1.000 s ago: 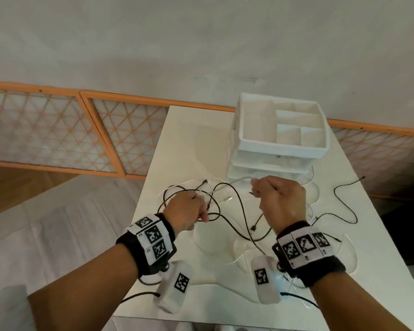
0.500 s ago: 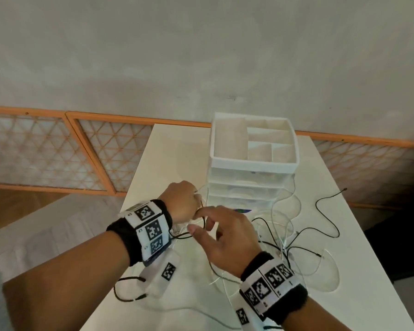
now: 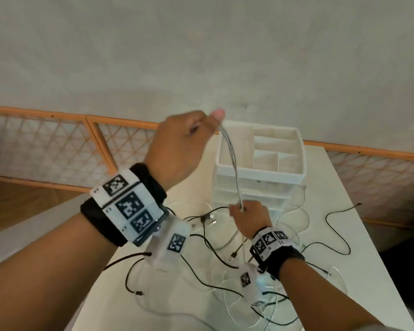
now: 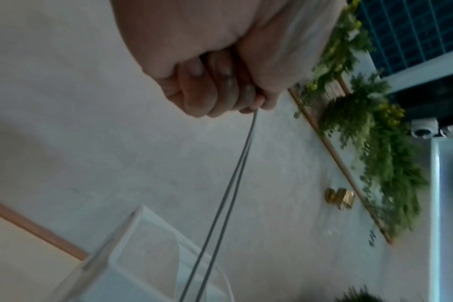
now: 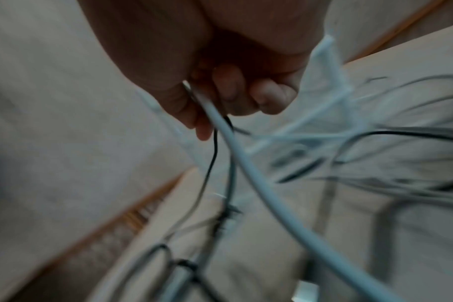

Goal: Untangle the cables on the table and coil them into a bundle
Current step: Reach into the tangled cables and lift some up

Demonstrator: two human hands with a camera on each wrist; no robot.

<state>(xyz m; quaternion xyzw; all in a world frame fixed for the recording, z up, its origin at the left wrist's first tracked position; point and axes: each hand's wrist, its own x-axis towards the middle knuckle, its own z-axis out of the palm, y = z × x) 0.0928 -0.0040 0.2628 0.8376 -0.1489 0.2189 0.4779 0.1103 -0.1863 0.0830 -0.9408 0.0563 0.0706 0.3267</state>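
Since the earlier frame our left hand (image 3: 177, 149) has risen, gripping the white cable (image 3: 233, 173) doubled; our right hand (image 3: 249, 217) grasps it lower. Black cables (image 3: 215, 249) remain tangled on the table (image 3: 344, 235); no bundle yet.

Black wristbands (image 3: 151, 185) with checkered marker tags (image 3: 129, 206)

drawer organizer (image 3: 261, 173) sits right behind both fists; tangled cables (image 3: 208, 249) litter table (image 3: 359, 271) beneath fingers. air left of fingers open.
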